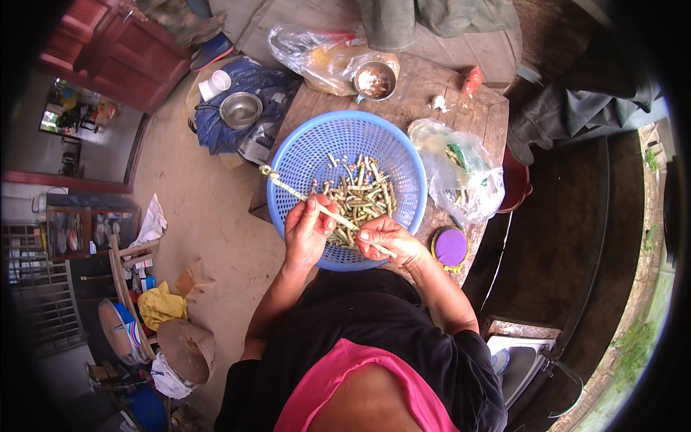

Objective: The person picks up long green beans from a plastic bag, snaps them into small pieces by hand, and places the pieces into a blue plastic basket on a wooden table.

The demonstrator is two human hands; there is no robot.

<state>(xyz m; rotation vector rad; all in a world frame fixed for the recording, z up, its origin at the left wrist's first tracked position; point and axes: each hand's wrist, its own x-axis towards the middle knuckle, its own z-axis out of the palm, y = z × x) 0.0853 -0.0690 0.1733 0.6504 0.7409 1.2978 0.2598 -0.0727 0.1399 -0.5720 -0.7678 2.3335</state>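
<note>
A long pale green bean pod (pixel 291 190) slants across the near side of a blue plastic colander (pixel 280 146), its curled tip past the left rim. My left hand (pixel 309 224) pinches it near the middle between thumb and fingers. Lower right along the same pod, my right hand (pixel 386 240) grips it close to its other end. Beneath both hands, short broken bean pieces (pixel 367 198) and some loose pinkish seeds lie in the colander. To the right, a clear plastic bag (pixel 472 167) holds more green stuff, partly hidden by the plastic.
The wooden table (pixel 421 81) also bears a metal cup (pixel 375 81), a plastic bag of yellowish grains (pixel 324 59), a small red bag (pixel 472 81) and a purple-lidded jar (pixel 451 247). Left of it are a steel bowl (pixel 241 110) and white cups (pixel 215 85) on blue plastic.
</note>
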